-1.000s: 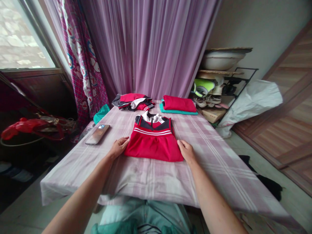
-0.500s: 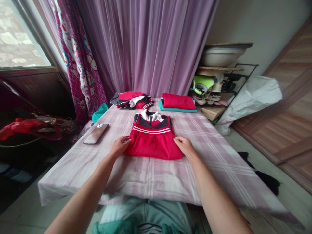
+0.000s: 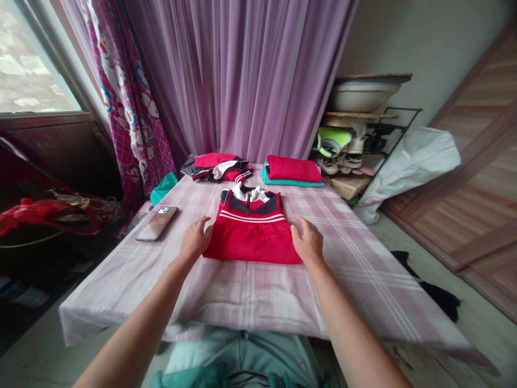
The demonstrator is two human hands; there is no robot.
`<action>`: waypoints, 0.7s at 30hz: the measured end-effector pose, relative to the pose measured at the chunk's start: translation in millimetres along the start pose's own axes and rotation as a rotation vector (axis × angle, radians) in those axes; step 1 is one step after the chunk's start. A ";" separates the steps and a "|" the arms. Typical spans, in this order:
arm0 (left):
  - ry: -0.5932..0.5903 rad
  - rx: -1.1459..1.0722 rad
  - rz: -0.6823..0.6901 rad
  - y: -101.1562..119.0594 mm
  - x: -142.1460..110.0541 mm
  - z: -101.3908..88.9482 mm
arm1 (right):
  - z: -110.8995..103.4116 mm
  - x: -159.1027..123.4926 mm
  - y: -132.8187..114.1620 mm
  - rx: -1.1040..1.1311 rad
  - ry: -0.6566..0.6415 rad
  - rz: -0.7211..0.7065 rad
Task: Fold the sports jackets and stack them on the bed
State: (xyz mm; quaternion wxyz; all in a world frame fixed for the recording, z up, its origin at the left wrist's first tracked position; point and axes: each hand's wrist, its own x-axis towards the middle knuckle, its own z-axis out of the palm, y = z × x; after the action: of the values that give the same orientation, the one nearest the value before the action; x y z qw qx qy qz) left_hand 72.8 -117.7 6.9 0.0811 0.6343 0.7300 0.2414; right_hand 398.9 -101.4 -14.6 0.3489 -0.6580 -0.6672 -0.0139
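Observation:
A folded red jacket (image 3: 252, 237) with white stripes, dark shoulders and a zipped white collar lies flat on the table, collar pointing away from me. At its left edge is my left hand (image 3: 196, 236), open, fingers apart, the thumb close to the cloth. On the opposite edge my right hand (image 3: 307, 240) is open too, its thumb at the red fabric and its fingers raised. Neither hand grips the jacket. Whether the thumbs touch the cloth is hard to tell.
The table bears a checked cloth (image 3: 250, 302). A phone (image 3: 157, 223) lies at the left. Toward the back are a loosely gathered jacket (image 3: 218, 166) and a stack of folded red and teal clothes (image 3: 294, 171). A shoe rack (image 3: 363, 145) and white bag (image 3: 412, 161) stand right.
Both hands have let go of the jacket's side edges and opened, their fingers spreading. The jacket stays in place, still folded. The view has shifted slightly.

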 end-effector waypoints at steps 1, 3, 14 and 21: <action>0.034 0.023 0.097 4.8 0.2 1.5 | 1.1 0.5 -5.7 0.006 -0.003 -0.086; 0.056 0.094 0.296 14.2 0.8 8.2 | 5.2 0.4 -16.7 -0.025 -0.096 -0.235; -0.169 -0.018 0.408 -13.2 12.3 42.9 | 22.3 -5.0 8.1 0.056 -0.443 -0.384; -0.213 -0.204 0.569 -58.9 -23.5 11.8 | -11.6 -34.3 55.0 0.135 -0.517 -0.499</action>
State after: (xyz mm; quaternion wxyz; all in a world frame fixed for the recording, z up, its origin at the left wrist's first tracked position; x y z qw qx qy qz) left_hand 29.9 -142.1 -34.6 0.1493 0.8234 0.4827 0.2584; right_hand 449.1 -129.3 -46.6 0.1971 -0.4325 -0.8726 0.1123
